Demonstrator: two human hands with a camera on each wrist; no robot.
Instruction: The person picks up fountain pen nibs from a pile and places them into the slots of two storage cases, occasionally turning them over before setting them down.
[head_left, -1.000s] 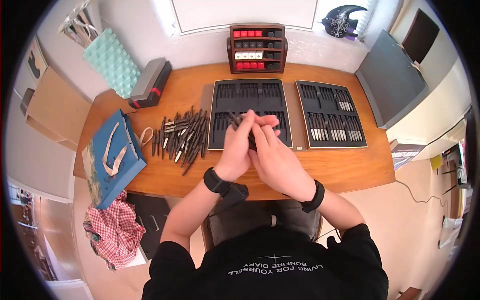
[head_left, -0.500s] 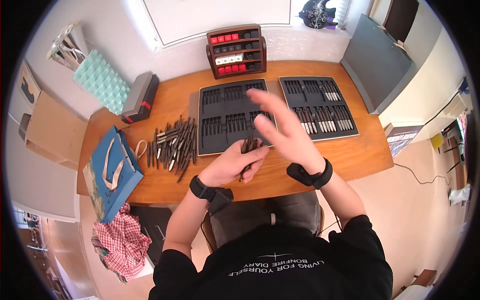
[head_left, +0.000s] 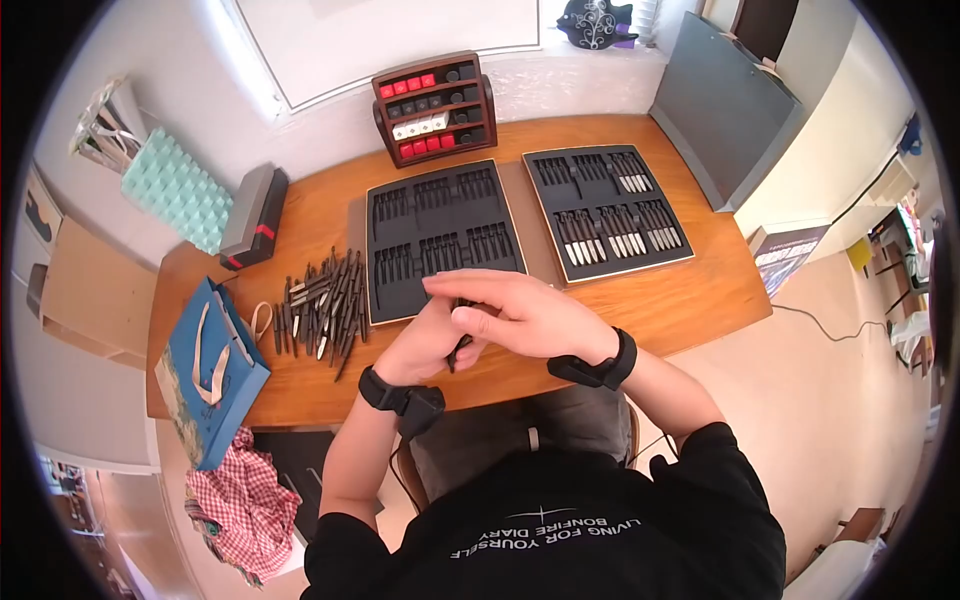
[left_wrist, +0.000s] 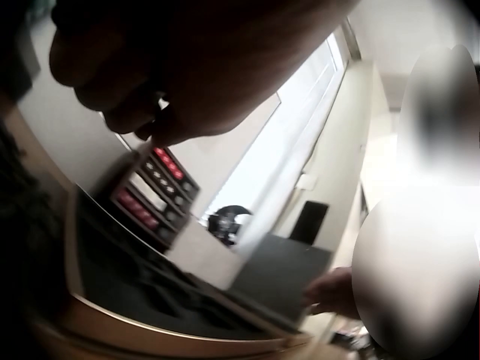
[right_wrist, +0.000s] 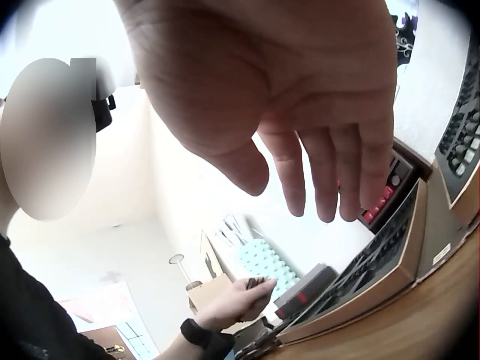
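My left hand (head_left: 410,350) grips a small bunch of slim dark sticks (head_left: 460,347), mostly hidden inside the fist and behind the other hand. In the right wrist view, dark ends (right_wrist: 255,283) poke from the top of that fist. My right hand (head_left: 530,312) is held flat across the front of the left one in the head view. Seen from its own wrist, its fingers (right_wrist: 322,169) are straight and it holds nothing. A loose pile of similar dark and silver sticks (head_left: 325,300) lies left of the hands. Just beyond them is a black slotted tray (head_left: 440,222).
A second slotted tray (head_left: 597,205), partly filled with silver-ended sticks, lies to the right. Behind stands a wooden rack (head_left: 435,108) of red, black and white blocks. A grey box (head_left: 253,218) and a blue paper bag (head_left: 215,370) stand at the left, a grey panel (head_left: 728,110) at the right.
The hands were together over the tray, then parted, the left keeping the sticks. The right has swung back across the left, both nearer the table's front edge. The head view has shifted.
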